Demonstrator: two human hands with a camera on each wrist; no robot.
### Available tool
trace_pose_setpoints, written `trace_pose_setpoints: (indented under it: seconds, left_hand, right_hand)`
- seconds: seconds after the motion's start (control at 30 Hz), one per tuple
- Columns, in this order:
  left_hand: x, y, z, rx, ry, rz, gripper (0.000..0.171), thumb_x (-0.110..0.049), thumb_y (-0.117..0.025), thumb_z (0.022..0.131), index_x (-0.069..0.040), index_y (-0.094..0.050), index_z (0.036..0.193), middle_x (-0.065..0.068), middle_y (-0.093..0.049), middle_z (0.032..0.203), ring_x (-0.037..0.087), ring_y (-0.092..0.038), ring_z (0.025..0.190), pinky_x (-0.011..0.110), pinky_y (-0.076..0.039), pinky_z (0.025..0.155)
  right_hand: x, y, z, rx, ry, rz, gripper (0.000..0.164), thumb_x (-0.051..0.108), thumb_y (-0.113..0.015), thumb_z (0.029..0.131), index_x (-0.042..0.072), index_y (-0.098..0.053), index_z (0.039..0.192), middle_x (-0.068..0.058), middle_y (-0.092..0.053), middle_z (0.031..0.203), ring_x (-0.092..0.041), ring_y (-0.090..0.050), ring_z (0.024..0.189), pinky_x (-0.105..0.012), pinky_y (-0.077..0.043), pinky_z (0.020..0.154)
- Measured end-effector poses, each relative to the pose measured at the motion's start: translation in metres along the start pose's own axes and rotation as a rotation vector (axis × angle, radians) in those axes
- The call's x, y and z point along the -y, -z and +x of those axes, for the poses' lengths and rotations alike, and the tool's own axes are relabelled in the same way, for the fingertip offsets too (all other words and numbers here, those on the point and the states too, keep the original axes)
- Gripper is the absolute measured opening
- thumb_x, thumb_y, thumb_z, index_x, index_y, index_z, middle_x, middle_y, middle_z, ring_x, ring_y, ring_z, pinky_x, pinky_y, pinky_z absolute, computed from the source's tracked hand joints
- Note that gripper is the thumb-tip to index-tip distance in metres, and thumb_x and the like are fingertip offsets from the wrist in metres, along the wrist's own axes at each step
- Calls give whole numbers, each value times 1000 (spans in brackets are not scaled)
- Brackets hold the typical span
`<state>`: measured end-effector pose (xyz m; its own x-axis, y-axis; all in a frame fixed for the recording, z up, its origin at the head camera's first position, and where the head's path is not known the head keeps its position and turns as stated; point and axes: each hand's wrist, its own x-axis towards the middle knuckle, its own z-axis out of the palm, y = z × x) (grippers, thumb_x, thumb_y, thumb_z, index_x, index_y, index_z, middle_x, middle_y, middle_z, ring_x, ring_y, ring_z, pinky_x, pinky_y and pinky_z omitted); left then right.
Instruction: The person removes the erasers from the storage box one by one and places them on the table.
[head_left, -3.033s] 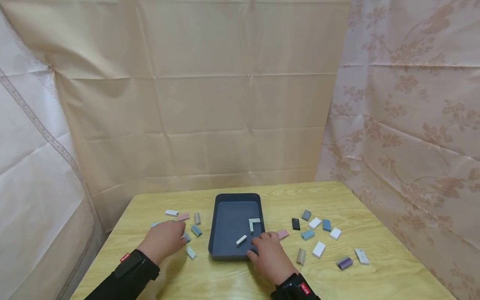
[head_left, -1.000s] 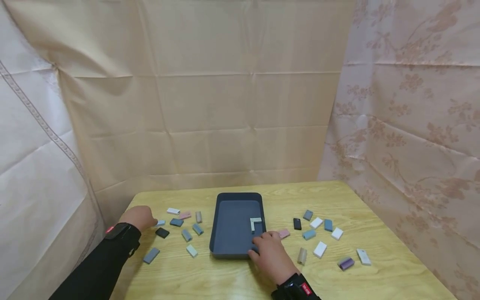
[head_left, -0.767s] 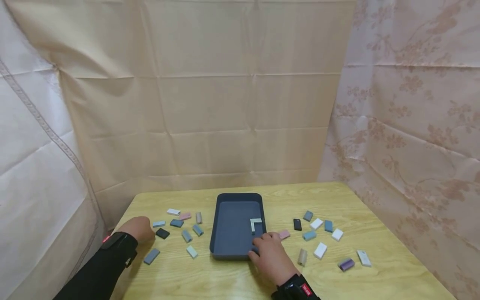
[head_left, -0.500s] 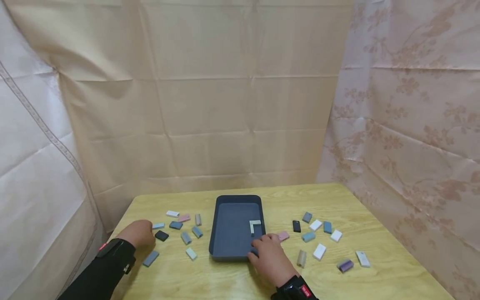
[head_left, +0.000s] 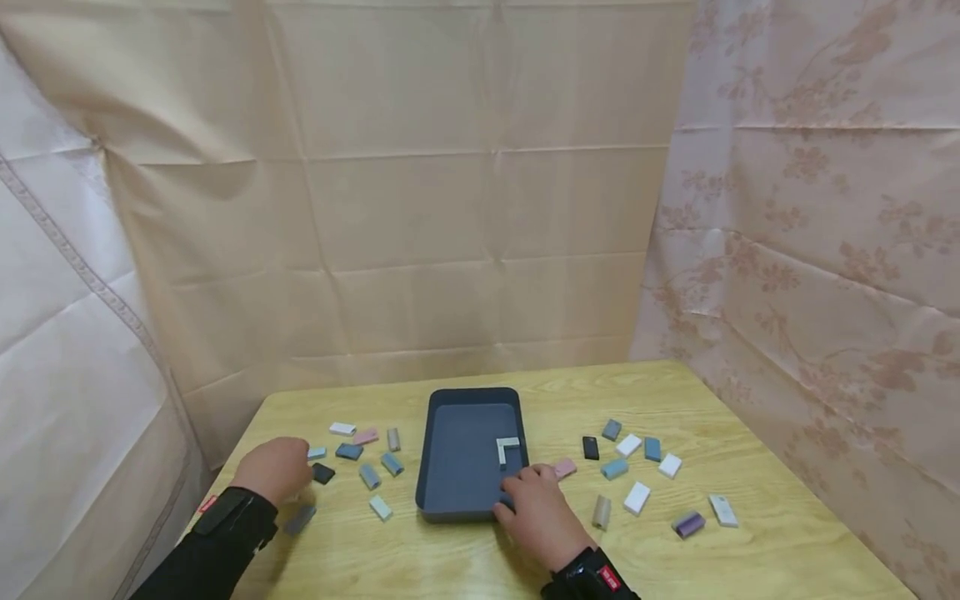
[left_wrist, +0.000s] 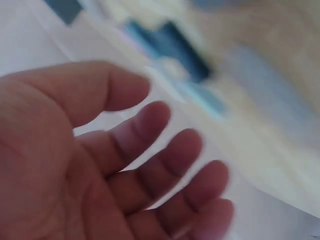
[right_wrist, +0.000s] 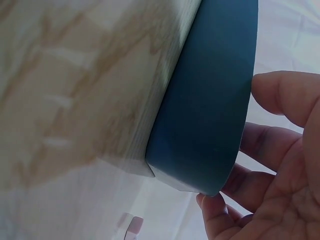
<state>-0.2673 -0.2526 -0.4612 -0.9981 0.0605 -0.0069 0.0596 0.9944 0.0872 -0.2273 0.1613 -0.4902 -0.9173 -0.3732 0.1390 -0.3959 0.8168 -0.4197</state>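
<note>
In the head view, a dark blue-grey tray (head_left: pixel 465 458) lies on the wooden table. Inside it, near the right wall, pale narrow blocks (head_left: pixel 502 451) form an L. My right hand (head_left: pixel 542 508) grips the tray's near right corner; in the right wrist view, the thumb touches the rim and the fingers lie round the corner. My left hand (head_left: pixel 273 471) hovers at the table's left side, beside a black block (head_left: pixel 323 473) and a light blue block (head_left: pixel 317 453). Its fingers are loosely bent with nothing between them in the left wrist view. Under it, a grey block (head_left: pixel 300 518) is partly visible.
Several small white, pink, blue and grey blocks, such as the pale green block (head_left: pixel 380 507), are scattered left of the tray. More lie to the right, among them a purple block (head_left: pixel 688 524) and a pink block (head_left: pixel 564 468). Cloth hangs behind and at both sides.
My left hand has moved left from the middle of the left-hand blocks, uncovering several. A pale block seen loose in the tray 3 seconds ago is no longer visible there. The right hand stays put.
</note>
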Motion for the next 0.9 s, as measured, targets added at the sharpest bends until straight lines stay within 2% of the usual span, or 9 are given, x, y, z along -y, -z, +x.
trace_pose_setpoints:
  seconds: [0.07,0.13,0.27,0.4,0.5,0.6,0.67,0.77,0.9]
  left_hand:
    - [-24,7,7,-43,-44,-16,14,-13,-70,93,-9,-65,81,1,-59,73,19,-52,64,40,-44,63]
    - [-54,12,17,-95,-119,-26,12,-15,-70,93,-9,-66,83,1,-62,74,18,-54,65,40,-46,63]
    - [-120,18,37,-158,-332,-37,6,-18,-72,96,-12,-70,94,2,-69,88,17,-62,76,40,-53,73]
    - [-178,16,52,-138,-503,-1,12,-22,-77,96,-16,-73,105,1,-70,100,17,-65,86,39,-56,79]
    - [-211,8,66,-90,-588,45,18,-24,-80,94,-18,-75,111,-1,-69,102,14,-64,85,36,-56,77]
    - [-234,-9,83,-35,-655,100,22,-26,-80,94,-21,-76,115,-4,-70,105,10,-64,85,32,-56,78]
    - [-244,-20,92,3,-672,100,23,-26,-81,92,-22,-77,114,-5,-71,106,9,-63,86,31,-56,79]
    - [-254,-35,102,25,-674,77,21,-27,-83,90,-24,-77,110,-6,-70,102,9,-62,85,31,-55,80]
    - [-260,-45,111,17,-679,35,14,-26,-84,88,-24,-77,100,-7,-65,92,10,-56,79,29,-51,75]
  right_hand:
    - [-1,0,0,4,-4,3,33,27,-73,99,4,-75,122,-14,-72,121,-40,-52,127,-61,-46,106]
    - [-3,0,0,7,-10,4,33,27,-74,99,4,-75,123,-14,-72,122,-40,-52,127,-61,-46,106]
    - [-6,1,-1,1,-14,-5,33,28,-75,99,5,-75,122,-13,-72,121,-39,-53,126,-60,-46,106]
    - [-8,-1,-2,-15,6,-19,31,28,-75,98,6,-76,120,-11,-72,117,-37,-54,122,-58,-46,105]
    - [-9,-2,-3,-29,24,-21,30,28,-76,98,6,-76,118,-9,-72,115,-35,-54,119,-56,-46,102]
    - [-10,-3,-3,-30,24,-10,29,28,-76,97,6,-76,117,-10,-71,115,-34,-53,119,-56,-48,101]
    - [-9,-3,-3,-28,21,-4,29,28,-76,98,6,-76,117,-10,-71,117,-35,-53,120,-56,-49,101]
    - [-8,-3,-2,-23,21,-2,29,28,-76,97,7,-77,117,-11,-71,119,-35,-53,121,-56,-49,101]
    - [-7,-1,-1,-27,22,-7,29,28,-76,97,7,-77,118,-11,-71,119,-34,-53,121,-55,-49,102]
